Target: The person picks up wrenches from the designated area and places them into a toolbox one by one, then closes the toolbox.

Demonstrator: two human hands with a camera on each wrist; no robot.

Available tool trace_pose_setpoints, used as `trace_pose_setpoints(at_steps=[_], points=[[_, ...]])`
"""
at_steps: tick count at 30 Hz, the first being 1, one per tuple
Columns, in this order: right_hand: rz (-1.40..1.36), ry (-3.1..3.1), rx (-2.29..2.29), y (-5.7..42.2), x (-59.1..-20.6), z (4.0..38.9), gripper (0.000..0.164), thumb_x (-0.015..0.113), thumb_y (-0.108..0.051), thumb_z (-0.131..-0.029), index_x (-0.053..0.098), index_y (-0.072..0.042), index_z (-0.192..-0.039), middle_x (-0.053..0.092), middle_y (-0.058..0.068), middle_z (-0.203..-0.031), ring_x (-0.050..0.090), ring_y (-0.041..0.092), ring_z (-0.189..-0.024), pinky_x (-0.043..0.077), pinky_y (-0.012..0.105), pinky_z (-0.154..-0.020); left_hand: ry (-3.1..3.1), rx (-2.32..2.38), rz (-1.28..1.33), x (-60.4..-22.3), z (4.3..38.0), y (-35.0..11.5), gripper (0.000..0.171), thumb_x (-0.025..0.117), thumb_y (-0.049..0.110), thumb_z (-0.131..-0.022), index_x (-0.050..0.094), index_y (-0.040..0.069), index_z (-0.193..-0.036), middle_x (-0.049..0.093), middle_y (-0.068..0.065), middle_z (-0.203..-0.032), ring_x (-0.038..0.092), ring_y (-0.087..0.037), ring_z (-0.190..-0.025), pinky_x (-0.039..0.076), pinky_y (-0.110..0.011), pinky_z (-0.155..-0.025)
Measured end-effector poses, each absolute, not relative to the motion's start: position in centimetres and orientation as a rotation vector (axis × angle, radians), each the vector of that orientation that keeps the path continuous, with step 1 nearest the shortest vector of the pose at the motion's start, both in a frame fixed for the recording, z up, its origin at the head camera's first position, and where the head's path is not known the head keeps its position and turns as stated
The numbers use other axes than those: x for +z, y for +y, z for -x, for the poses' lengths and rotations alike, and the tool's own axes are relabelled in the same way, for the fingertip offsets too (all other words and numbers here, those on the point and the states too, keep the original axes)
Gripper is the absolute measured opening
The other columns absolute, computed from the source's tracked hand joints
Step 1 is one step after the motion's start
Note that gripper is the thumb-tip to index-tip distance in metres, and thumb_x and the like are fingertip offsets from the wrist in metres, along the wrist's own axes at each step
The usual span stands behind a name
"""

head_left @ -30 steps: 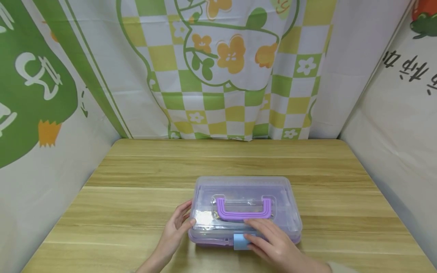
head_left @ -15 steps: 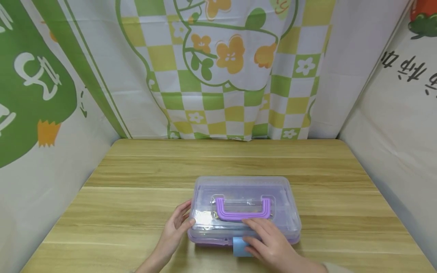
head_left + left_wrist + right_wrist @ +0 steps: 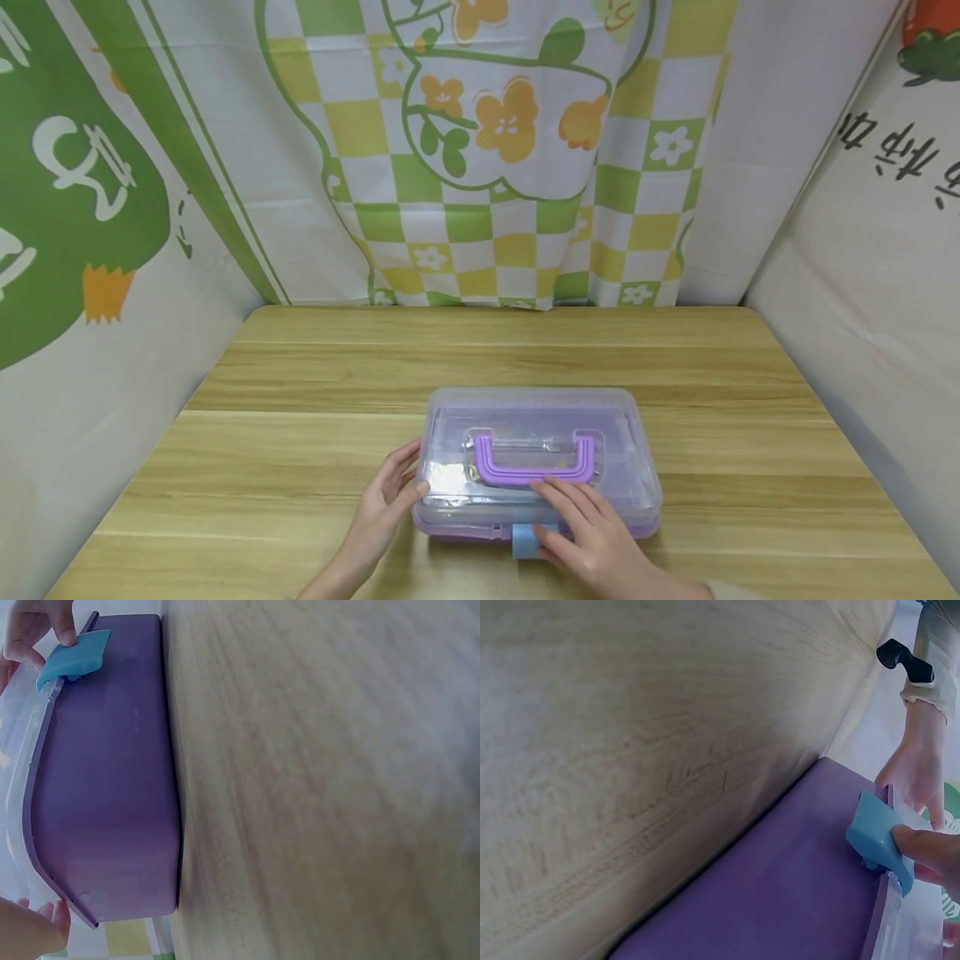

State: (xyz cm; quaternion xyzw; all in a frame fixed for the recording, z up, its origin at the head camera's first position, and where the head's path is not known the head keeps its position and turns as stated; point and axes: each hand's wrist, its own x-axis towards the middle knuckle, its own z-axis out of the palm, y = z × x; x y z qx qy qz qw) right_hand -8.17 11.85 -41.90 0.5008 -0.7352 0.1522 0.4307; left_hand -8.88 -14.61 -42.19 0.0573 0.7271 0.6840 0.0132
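Observation:
A storage box [image 3: 517, 408] with a clear lid, purple handle and purple base [image 3: 105, 772] stands on the table, lid down. My left hand [image 3: 386, 500] holds its left front corner, thumb at the lid's front edge and fingers along the side. At the front, my right hand [image 3: 592, 537] works at the light blue latch [image 3: 527, 542]. Its fingertips touch the latch, and its other fingers lie over the lid near the handle [image 3: 534, 475]. In the right wrist view the latch [image 3: 877, 836] stands tilted out from the purple wall, a fingertip on it.
The wood-grain table [image 3: 300, 392] extends around the box on all sides. A printed curtain [image 3: 480, 242] hangs at the back edge, and pale printed sheets [image 3: 862, 292] stand at both sides. Something shiny shows faintly through the lid.
The latch has tipped outward from the box front since a second ago, and now stands slightly higher than half a second ago. My right hand shifted slightly left; the left hand stays put.

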Motion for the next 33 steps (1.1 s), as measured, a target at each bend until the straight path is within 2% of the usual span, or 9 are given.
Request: trace_pose_setpoints(at_steps=[4,7,9,11,16,19,23,29,33], points=[[-1.234,-1.835,0.347,11.76,-42.17,8.2,0.03,0.041,-0.024,-0.094,0.06,-0.01,-0.076,0.056,0.025,-0.106,0.055,0.037,-0.095,0.041,0.041,-0.081,2.268,2.125,-0.176,-42.25,8.91,-14.65,0.048,0.051,0.003,-0.084,0.037,0.0,-0.129,0.035,-0.019,-0.135,0.036,-0.036,-0.119,0.034,-0.036,-0.096],[-1.219,-1.814,0.308,11.67,-42.31,8.25,0.031,0.04,-0.025,-0.094,0.06,-0.011,-0.075,0.056,0.024,-0.105,0.055,0.036,-0.094,0.04,0.041,-0.081,2.272,2.12,-0.173,-42.29,8.91,-14.64,0.048,0.051,0.004,-0.084,0.037,0.0,-0.13,0.036,-0.019,-0.135,0.036,-0.035,-0.119,0.034,-0.037,-0.096],[-1.208,-1.802,0.297,11.6,-42.42,8.25,0.032,0.039,-0.025,-0.094,0.059,-0.011,-0.075,0.057,0.024,-0.104,0.055,0.036,-0.093,0.04,0.04,-0.081,2.28,2.113,-0.173,-42.27,8.88,-14.63,0.048,0.051,0.004,-0.084,0.037,0.0,-0.129,0.036,-0.019,-0.135,0.037,-0.035,-0.118,0.032,-0.045,-0.096],[-1.201,-1.791,0.29,11.57,-42.47,8.25,0.033,0.038,-0.025,-0.095,0.059,-0.011,-0.074,0.057,0.024,-0.104,0.055,0.036,-0.093,0.04,0.04,-0.08,2.29,2.105,-0.172,-42.29,8.93,-14.61,0.048,0.051,0.004,-0.084,0.037,0.001,-0.129,0.036,-0.019,-0.135,0.037,-0.034,-0.118,0.032,-0.046,-0.096],[-1.185,-1.762,0.255,11.37,-42.64,8.34,0.031,0.036,-0.019,-0.095,0.057,-0.011,-0.073,0.056,0.024,-0.103,0.054,0.036,-0.092,0.039,0.04,-0.081,2.286,2.109,-0.157,-42.44,9.07,-14.63,0.049,0.052,0.005,-0.083,0.037,0.001,-0.129,0.037,-0.017,-0.135,0.036,-0.032,-0.119,0.036,-0.026,-0.093],[-1.185,-1.746,0.242,11.3,-42.71,8.39,0.029,0.036,-0.014,-0.095,0.056,-0.011,-0.074,0.056,0.024,-0.102,0.053,0.036,-0.091,0.039,0.04,-0.082,2.287,2.108,-0.143,-42.47,9.08,-14.62,0.049,0.053,0.005,-0.083,0.037,0.002,-0.129,0.038,-0.016,-0.134,0.037,-0.03,-0.119,0.036,-0.019,-0.09],[-1.188,-1.734,0.243,11.31,-42.68,8.42,0.029,0.036,-0.013,-0.094,0.056,-0.01,-0.073,0.056,0.024,-0.102,0.054,0.036,-0.091,0.04,0.04,-0.081,2.3,2.102,-0.156,-42.38,8.99,-14.59,0.048,0.052,0.005,-0.083,0.038,0.001,-0.129,0.038,-0.017,-0.134,0.037,-0.029,-0.118,0.036,-0.022,-0.091],[-1.177,-1.74,0.238,11.24,-42.55,8.4,0.027,0.036,-0.01,-0.093,0.055,-0.01,-0.073,0.056,0.024,-0.101,0.054,0.035,-0.09,0.041,0.04,-0.078,2.299,2.107,-0.206,-42.13,8.89,-14.68,0.047,0.051,0.003,-0.084,0.037,-0.002,-0.129,0.036,-0.021,-0.134,0.036,-0.034,-0.12,0.034,-0.017,-0.09],[-1.189,-1.763,0.223,11.37,-42.41,8.32,0.029,0.034,-0.008,-0.093,0.055,-0.009,-0.075,0.056,0.025,-0.103,0.054,0.036,-0.091,0.041,0.042,-0.077,2.297,2.065,-0.225,-41.94,9.09,-15.03,0.049,0.054,0.003,-0.083,0.036,-0.003,-0.129,0.035,-0.022,-0.134,0.035,-0.035,-0.121,0.035,-0.027,-0.096]])
